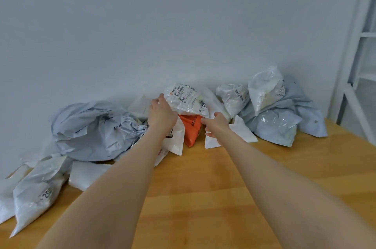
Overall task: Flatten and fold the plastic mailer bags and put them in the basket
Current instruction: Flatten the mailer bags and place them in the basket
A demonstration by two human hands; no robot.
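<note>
Barely begun: your left hand [162, 114] and right hand [215, 125] grip the crumpled labelled mailer [186, 99] mid-frame. The other bags [91, 126] lie unflattened, and no basket is visible.

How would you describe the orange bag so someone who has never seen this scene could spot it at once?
Start at the wooden table against the white wall, where crumpled mailer bags are piled. Mid-pile, between the left hand and right hand and under a clear labelled bag, sits the orange bag. It is the only brightly coloured one; its neighbours are white, clear or pale grey-blue.
</note>
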